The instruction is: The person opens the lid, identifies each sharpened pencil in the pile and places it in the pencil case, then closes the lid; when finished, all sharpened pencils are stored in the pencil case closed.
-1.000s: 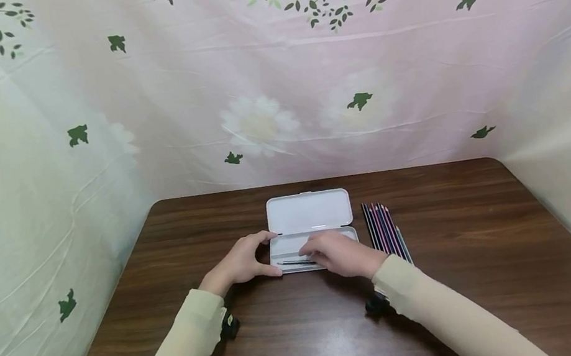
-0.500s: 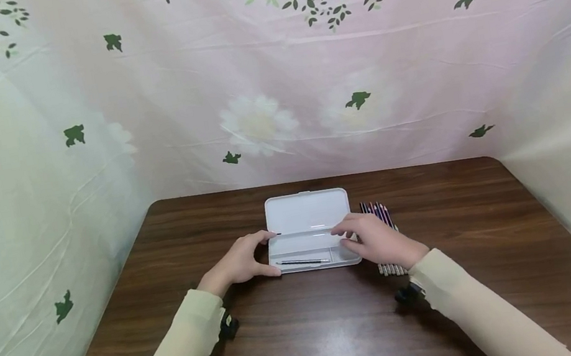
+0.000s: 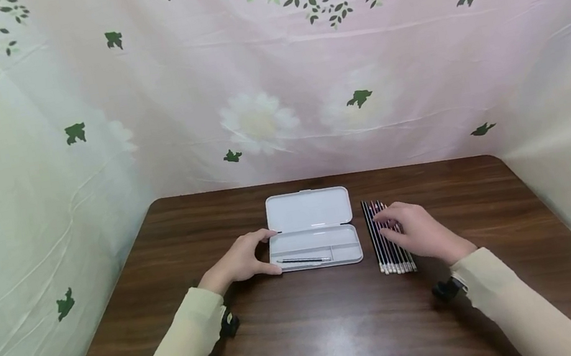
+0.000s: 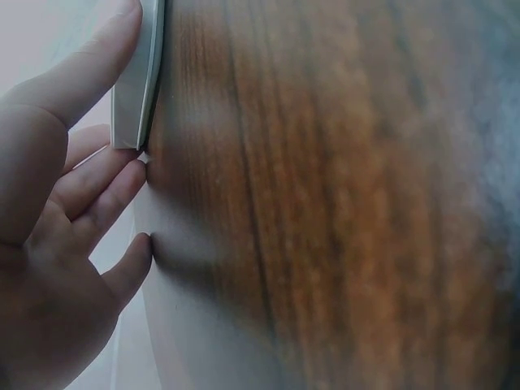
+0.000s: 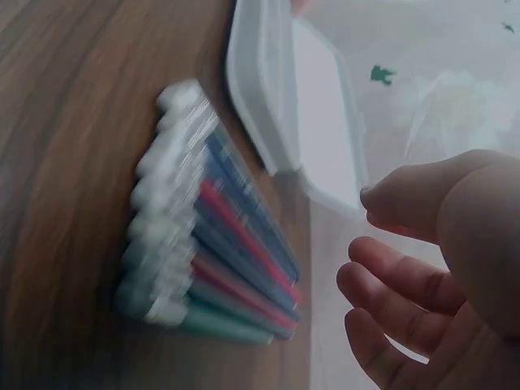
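A white pencil case [image 3: 314, 239] lies open on the table, its lid [image 3: 309, 209] tipped back toward the wall. One dark pencil [image 3: 304, 260] rests in its front compartment. My left hand [image 3: 242, 259] holds the case's left end between thumb and fingers; the left wrist view shows the thumb [image 4: 89, 65] along its side. To the right of the case, several pencils [image 3: 389, 258] lie side by side, eraser ends toward me. Over their middle hovers my right hand [image 3: 422, 232], fingers loosely bent, with nothing in its grasp. In the right wrist view, the pencils [image 5: 244, 244] look blurred.
The dark wood table [image 3: 301, 339] runs back to a patterned cloth [image 3: 269, 80] that hangs behind it and along both sides. A black wrist strap device sits under each sleeve cuff.
My right hand has drawn away from the case's front compartment, leaving the pencil there, and has moved right over the row of pencils. The left hand stays at the case.
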A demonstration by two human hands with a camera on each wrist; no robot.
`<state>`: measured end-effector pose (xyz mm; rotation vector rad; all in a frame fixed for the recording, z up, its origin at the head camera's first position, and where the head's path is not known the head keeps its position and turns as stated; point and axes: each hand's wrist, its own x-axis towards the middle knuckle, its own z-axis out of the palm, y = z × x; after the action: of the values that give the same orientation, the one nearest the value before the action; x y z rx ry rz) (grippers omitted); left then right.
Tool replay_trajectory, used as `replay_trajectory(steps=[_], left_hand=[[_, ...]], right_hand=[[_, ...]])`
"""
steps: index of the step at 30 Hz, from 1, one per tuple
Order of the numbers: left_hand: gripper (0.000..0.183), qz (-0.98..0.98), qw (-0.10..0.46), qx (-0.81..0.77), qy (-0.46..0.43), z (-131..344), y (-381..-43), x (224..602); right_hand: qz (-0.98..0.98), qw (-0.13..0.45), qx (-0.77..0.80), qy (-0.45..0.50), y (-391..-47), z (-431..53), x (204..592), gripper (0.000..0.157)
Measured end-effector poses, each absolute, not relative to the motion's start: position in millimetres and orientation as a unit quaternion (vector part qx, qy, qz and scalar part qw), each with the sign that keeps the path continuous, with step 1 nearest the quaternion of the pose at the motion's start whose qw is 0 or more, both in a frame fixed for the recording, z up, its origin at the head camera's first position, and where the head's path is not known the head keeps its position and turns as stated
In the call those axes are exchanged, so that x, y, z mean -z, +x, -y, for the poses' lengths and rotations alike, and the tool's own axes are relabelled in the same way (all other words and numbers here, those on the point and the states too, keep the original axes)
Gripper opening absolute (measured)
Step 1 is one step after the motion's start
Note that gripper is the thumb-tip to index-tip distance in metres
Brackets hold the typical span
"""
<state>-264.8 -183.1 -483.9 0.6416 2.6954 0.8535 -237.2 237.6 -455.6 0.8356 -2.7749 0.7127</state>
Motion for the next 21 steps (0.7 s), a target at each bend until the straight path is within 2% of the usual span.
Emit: replay_trajectory(steps=[8, 21], left_hand=[[0.088, -0.923, 0.119, -0.290, 0.222, 183.0, -265.3, 484.1], [0.089, -0.923, 0.123, -0.290, 0.221, 181.9, -264.7, 482.0]], right_hand=[[0.941, 0.062, -0.227, 0.243, -228.0, -264.7, 464.3, 0.029], [0.957, -0.016, -0.214, 0.197, -229.3, -278.2, 469.1, 0.033]])
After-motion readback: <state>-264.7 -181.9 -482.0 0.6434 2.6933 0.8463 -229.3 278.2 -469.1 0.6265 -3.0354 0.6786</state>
